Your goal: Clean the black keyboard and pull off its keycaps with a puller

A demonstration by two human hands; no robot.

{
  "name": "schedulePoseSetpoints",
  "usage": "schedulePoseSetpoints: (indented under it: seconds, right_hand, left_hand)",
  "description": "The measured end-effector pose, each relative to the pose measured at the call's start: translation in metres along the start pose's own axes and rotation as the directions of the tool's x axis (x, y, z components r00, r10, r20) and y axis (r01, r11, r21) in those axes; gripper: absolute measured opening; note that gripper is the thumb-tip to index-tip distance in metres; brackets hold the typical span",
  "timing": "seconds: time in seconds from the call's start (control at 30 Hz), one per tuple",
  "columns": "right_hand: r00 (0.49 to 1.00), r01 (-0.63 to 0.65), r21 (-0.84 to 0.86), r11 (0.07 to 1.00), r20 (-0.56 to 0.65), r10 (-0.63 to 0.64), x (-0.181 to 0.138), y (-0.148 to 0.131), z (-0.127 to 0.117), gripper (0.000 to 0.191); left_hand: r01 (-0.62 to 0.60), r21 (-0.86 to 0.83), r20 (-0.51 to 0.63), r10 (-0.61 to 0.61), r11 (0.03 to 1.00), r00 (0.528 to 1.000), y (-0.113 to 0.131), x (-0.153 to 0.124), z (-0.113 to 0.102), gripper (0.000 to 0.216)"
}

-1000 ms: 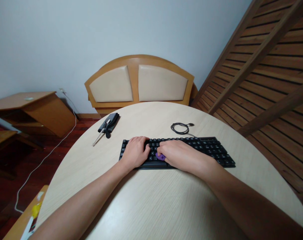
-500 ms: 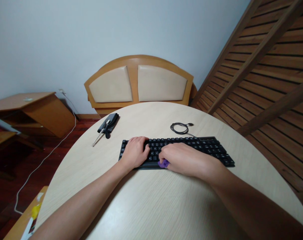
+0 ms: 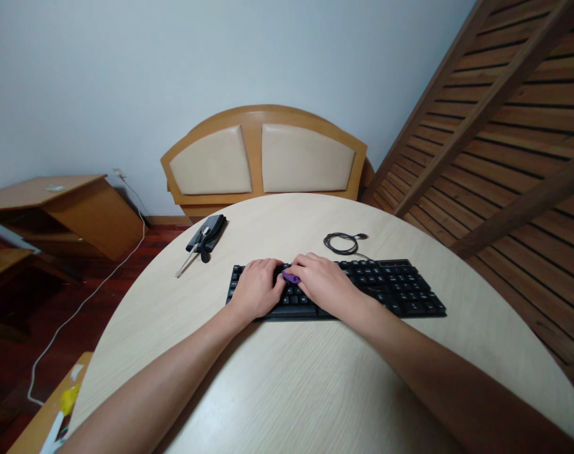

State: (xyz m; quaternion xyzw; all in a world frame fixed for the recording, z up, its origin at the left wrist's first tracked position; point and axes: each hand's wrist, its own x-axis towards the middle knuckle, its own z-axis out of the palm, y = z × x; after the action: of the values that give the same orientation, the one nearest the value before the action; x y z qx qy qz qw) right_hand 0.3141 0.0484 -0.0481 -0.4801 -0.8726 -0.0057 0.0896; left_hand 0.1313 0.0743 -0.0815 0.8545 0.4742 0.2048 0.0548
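Lying flat, a long, black, pale-lettered keyboard (image 3: 381, 278)

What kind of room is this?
It's probably a bedroom, or a room in somebody's home. By the wall stands what looks like a padded headboard, with a piece of wooden furniture off to the left. A keyboard lies on the round table.

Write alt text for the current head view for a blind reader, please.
A person's bare left hand rests on a black rectangular keyboard while the right hand holds a small purple object at its keys. The pale curved-edged table also holds a coiled black cable and a flat dark item.
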Motion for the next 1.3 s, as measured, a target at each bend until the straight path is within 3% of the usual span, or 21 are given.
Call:
schedulePoseSetpoints:
  seconds: [0.23, 0.43, 0.87, 0.97, 1.07, 1.17, 1.3]
  right_hand:
    - [0.986, 0.059, 0.051, 0.997, 0.152, -0.066, -0.005, 0.0, -0.023, 0.024]
    - [0.955, 0.007, 0.011, 1.0, 0.295, -0.01, -0.008, -0.015, -0.041, 0.021]
    - [0.889, -0.095, -0.011, 0.995, 0.448, 0.09, -0.02, -0.033, -0.066, 0.023]
    - [0.906, -0.112, -0.005, 0.994, 0.409, 0.105, -0.022, -0.025, -0.069, 0.021]
    - [0.958, -0.138, -0.093, 0.986, 0.239, 0.157, -0.019, -0.012, -0.065, 0.022]
    - [0.978, -0.173, -0.148, 0.974, 0.091, 0.188, -0.014, 0.0, -0.056, 0.024]
    - [0.976, -0.187, -0.148, 0.971, 0.089, 0.201, -0.008, 0.009, -0.042, 0.029]
  left_hand:
    - [0.01, 0.004, 0.008, -0.01, 1.0, 1.0, 0.001, 0.0, 0.0, 0.025]
    - [0.011, 0.007, 0.005, -0.011, 1.0, 1.0, 0.001, 0.0, -0.001, 0.025]
    - [0.022, 0.01, 0.015, -0.022, 1.0, 1.0, 0.0, 0.0, 0.0, 0.026]
    - [0.018, 0.009, 0.014, -0.018, 1.0, 1.0, -0.002, 0.0, 0.001, 0.026]
    - [0.015, 0.009, 0.012, -0.015, 1.0, 1.0, -0.003, 0.0, 0.002, 0.026]
    - [0.013, 0.008, 0.013, -0.013, 1.0, 1.0, -0.003, -0.001, 0.002, 0.025]
    - [0.012, 0.007, 0.006, -0.012, 1.0, 1.0, -0.003, -0.001, 0.001, 0.024]
